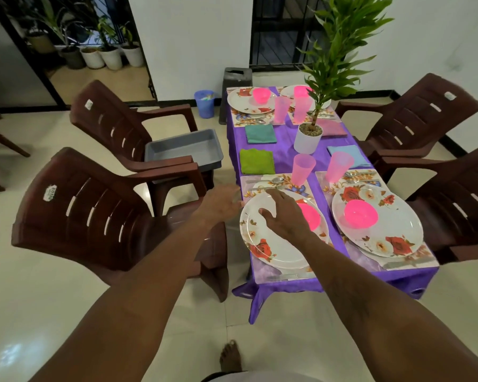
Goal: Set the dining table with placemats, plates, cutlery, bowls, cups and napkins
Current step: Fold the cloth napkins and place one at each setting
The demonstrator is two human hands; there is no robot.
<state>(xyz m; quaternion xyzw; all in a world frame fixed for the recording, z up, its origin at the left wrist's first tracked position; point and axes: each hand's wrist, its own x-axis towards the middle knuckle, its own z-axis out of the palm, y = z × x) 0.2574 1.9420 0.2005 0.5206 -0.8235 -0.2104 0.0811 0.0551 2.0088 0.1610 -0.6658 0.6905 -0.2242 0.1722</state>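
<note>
A purple-clothed table (284, 157) carries several floral placemats, each with a rose-patterned plate and a pink bowl. My right hand (282, 213) hovers with spread fingers over the near-left plate (271, 249), just left of its pink bowl (312, 216). My left hand (222, 202), blurred, reaches with straight fingers to that plate's left rim. A spoon and fork (276, 180) lie above the plate beside a pink cup (302, 166). A green napkin (256, 161) lies beyond. The near-right plate (384, 235) holds another pink bowl (360, 213).
A potted plant in a white pot (308, 139) stands mid-table. Dark brown plastic chairs (94, 210) flank both sides; the far-left one holds a grey tray (182, 147). A blue bin (204, 103) and a dark stool (236, 78) stand beyond the table.
</note>
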